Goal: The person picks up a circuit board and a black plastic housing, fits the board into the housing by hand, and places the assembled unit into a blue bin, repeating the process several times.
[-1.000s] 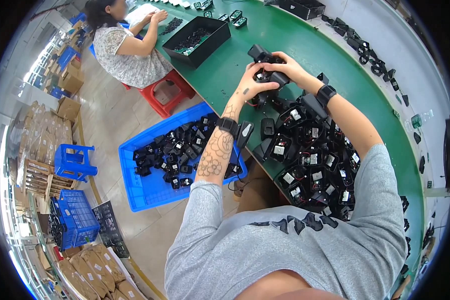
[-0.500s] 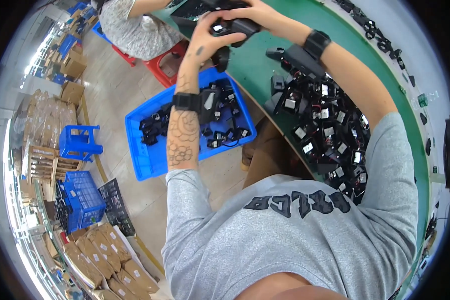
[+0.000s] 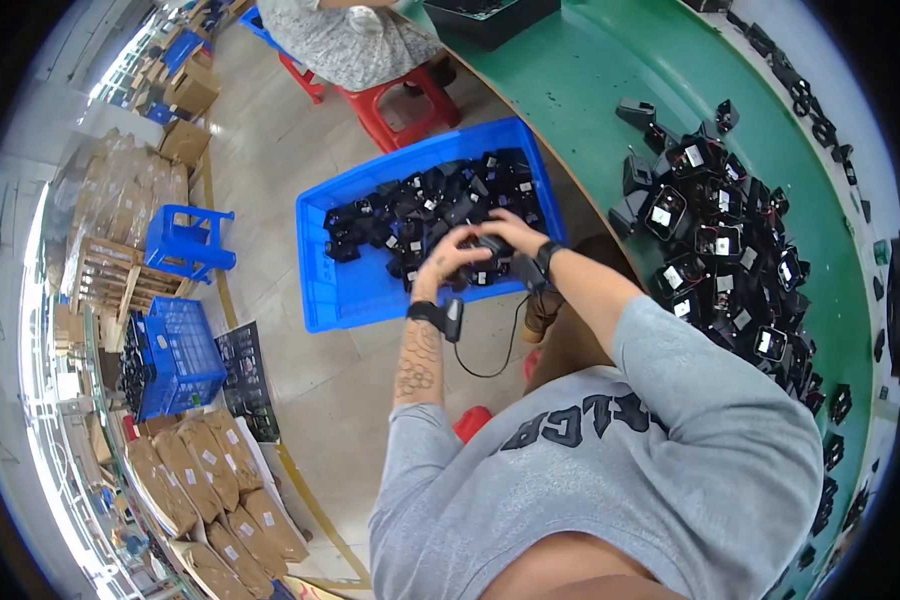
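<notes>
My left hand [image 3: 452, 256] and my right hand [image 3: 513, 232] are close together at the near side of a blue plastic bin [image 3: 320, 300]. Between their curled fingers is a small black plastic unit [image 3: 493, 246], partly hidden by the fingers. Inside the bin lies a heap of similar black units [image 3: 410, 205], some with small white labels. Both wrists wear black bands, and a thin black cable [image 3: 487, 375] hangs in a loop below the hands.
On the green table [image 3: 570, 75] at right lies a large pile of black units [image 3: 715, 240]. A black tray [image 3: 490, 25] stands at its far end. Another person sits on a red stool [image 3: 395, 115] beyond the bin. Blue stool [image 3: 188, 243], blue crate [image 3: 180, 355] and wrapped cartons stand left.
Both hands came down from the far end of the table, where they held a dark object, to the bin's near side. The bin shows more black units, and the view has shifted.
</notes>
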